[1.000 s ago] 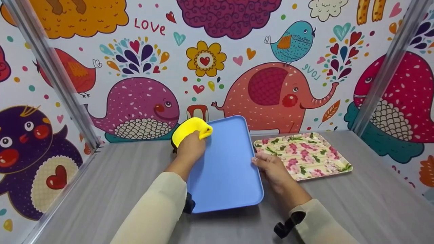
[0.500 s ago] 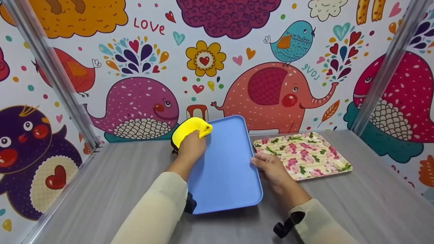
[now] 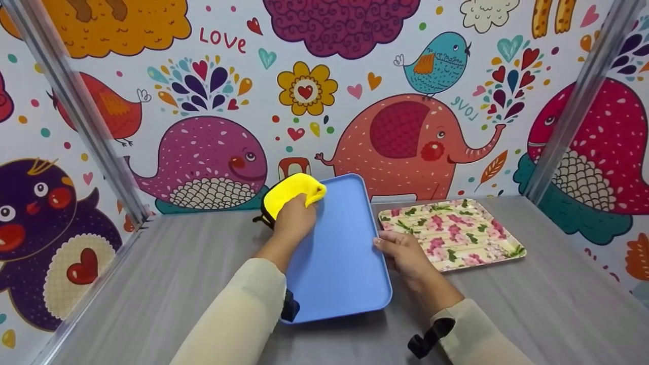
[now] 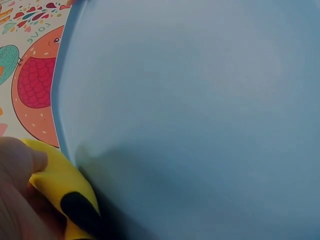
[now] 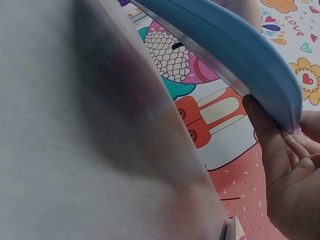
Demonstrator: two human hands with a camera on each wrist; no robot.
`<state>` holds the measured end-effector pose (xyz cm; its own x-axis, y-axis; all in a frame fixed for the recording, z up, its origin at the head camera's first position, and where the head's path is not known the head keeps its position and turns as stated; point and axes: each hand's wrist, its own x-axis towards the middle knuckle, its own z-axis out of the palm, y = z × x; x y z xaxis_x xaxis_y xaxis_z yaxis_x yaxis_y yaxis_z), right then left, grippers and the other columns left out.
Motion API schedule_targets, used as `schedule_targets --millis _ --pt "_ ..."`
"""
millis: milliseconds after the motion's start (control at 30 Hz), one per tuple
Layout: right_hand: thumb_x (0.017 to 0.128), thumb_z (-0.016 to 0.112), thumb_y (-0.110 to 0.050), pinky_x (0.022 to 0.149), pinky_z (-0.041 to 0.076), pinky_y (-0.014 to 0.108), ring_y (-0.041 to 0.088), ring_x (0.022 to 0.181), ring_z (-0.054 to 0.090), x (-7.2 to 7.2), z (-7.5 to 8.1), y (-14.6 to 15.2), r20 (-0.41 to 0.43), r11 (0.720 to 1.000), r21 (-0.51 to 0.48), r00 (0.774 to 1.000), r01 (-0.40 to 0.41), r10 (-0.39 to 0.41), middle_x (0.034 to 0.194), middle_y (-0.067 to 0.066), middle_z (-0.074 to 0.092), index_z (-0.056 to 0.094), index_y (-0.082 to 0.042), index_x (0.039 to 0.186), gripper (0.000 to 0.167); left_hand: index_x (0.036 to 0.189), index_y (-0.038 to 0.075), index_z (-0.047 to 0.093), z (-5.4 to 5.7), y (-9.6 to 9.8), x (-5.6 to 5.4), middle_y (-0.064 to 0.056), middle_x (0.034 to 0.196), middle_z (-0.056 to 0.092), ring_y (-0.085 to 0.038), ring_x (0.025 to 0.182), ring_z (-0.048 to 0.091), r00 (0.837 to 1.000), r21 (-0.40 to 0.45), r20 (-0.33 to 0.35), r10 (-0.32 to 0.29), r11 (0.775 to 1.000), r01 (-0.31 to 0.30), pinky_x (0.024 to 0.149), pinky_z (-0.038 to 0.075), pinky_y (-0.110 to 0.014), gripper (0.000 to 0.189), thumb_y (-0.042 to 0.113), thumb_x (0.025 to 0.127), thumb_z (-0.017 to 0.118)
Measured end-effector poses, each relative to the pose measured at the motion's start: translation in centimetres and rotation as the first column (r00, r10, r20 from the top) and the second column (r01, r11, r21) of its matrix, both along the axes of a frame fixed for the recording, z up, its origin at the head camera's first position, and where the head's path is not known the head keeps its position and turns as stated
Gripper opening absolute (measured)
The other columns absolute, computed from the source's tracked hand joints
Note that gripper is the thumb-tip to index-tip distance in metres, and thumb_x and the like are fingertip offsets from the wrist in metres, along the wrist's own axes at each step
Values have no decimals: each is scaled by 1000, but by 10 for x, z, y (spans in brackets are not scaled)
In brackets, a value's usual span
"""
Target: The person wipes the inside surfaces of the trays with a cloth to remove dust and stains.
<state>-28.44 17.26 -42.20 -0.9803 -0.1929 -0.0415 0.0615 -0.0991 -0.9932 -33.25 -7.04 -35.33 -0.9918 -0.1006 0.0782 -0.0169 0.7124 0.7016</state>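
A blue rectangular tray [image 3: 345, 253] is held tilted, its inner face toward the head camera. My right hand [image 3: 409, 256] grips its right edge, thumb on the rim; in the right wrist view, fingers reach under the tray's outer side [image 5: 230, 45]. Pinched in my left hand [image 3: 295, 220] is a bright yellow cloth [image 3: 285, 191] with black edging, lying over the tray's upper left edge. In the left wrist view the folded cloth [image 4: 62, 175] shows a black patch and overlaps the tray's rim. The tray's left edge is partly hidden by my left forearm.
To the right, a floral-patterned tray [image 3: 466, 233] lies flat on the grey wood-look table [image 3: 167, 274]. Behind stands a wall [image 3: 314, 40] printed with cartoon animals, with metal posts [image 3: 86, 111] at its corners. A black strap [image 3: 431, 337] hangs at my right wrist.
My left hand and the yellow cloth have shifted slightly to the right over the blue tray. My right hand keeps its grip, and the tray has barely moved.
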Motion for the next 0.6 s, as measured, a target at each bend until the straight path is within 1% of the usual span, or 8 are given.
schedule_targets --millis 167,267,400,467,600 --pt "102 63 -14 77 63 26 9 82 76 1 0 -1 1 1000 -6 1000 -8 8 91 -3 79 64 5 134 37 133 9 62 2 8 2 -10 107 65 -27 106 59 1000 28 -2 -9 1000 9 108 50 -41 35 32 108 56" --pt "103 63 -14 77 63 26 9 82 76 1 0 -1 0 1000 -7 1000 -8 8 90 -3 79 65 5 133 36 131 9 63 4 13 3 -9 104 64 -27 104 59 1000 41 -14 -27 999 27 105 51 -40 33 32 107 57" --pt "103 62 -14 77 63 26 9 83 76 1 1 -1 1 1000 -7 1000 -6 6 92 -2 79 62 7 135 38 124 9 64 6 19 3 -10 98 62 -26 100 59 998 56 -31 -51 997 53 98 51 -38 28 31 107 57" --pt "103 62 -14 78 63 26 9 84 76 2 1 -1 -6 1000 3 1000 -5 5 93 -2 79 61 8 137 40 122 8 64 6 21 4 -10 97 62 -27 98 60 997 41 -54 -61 997 63 97 52 -39 27 30 107 57" --pt "103 62 -14 79 63 26 9 85 76 2 1 -3 -7 1000 21 1000 -7 7 95 -2 79 58 9 139 43 120 9 65 7 24 6 -9 95 62 -26 97 61 995 11 -69 -72 997 73 96 53 -39 27 31 107 57"
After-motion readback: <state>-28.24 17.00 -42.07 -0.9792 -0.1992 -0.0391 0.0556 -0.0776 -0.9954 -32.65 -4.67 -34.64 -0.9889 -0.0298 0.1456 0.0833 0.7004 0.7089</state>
